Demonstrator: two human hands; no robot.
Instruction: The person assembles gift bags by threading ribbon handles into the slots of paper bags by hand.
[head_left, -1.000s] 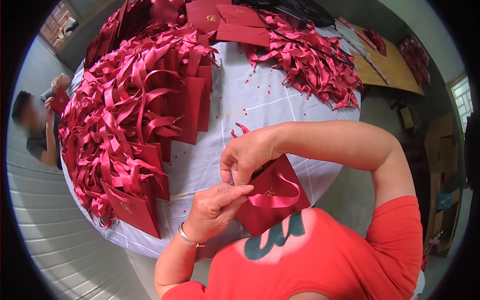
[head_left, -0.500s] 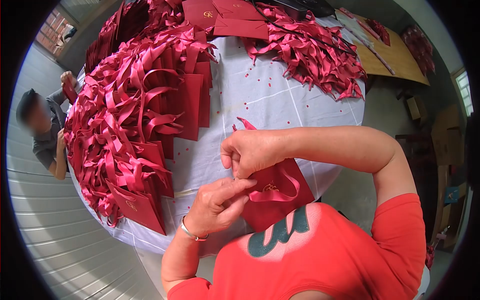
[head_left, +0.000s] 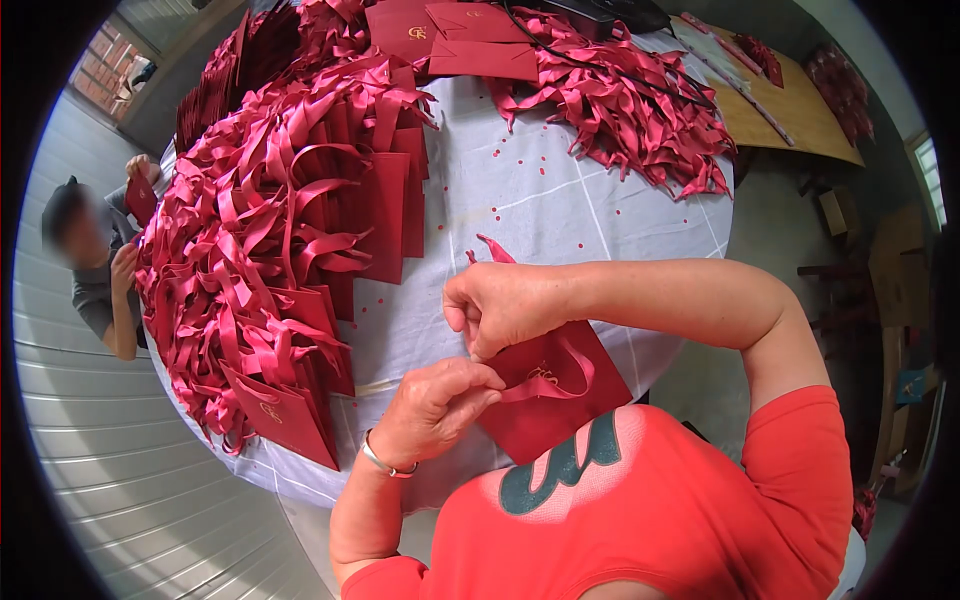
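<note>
A dark red paper gift bag (head_left: 590, 365) with a gold emblem lies on the table against my body. Its pink ribbon handle (head_left: 572, 390) loops over the front and runs to the fingertips of my left hand (head_left: 440, 400), which pinches it. Curled above the bag's upper left edge is my right hand (head_left: 510, 305), its thumb and finger pressed together close to the left fingertips. What the right fingers pinch is hidden. Another pink ribbon piece (head_left: 493, 248) sticks out beyond my right knuckles.
Rows of red bags with pink ribbons (head_left: 260, 190) crowd the table's left side. A ribbon heap (head_left: 630, 110) and flat red bags (head_left: 483, 60) lie at the back. Small red dots dot the white tablecloth (head_left: 520, 215). Across the left edge, a person (head_left: 95, 270) handles a red item.
My hands stay nearly in place, with the left fingers slightly shifted at the ribbon. The person at left has moved their hands a little. The whole view has shifted slightly.
</note>
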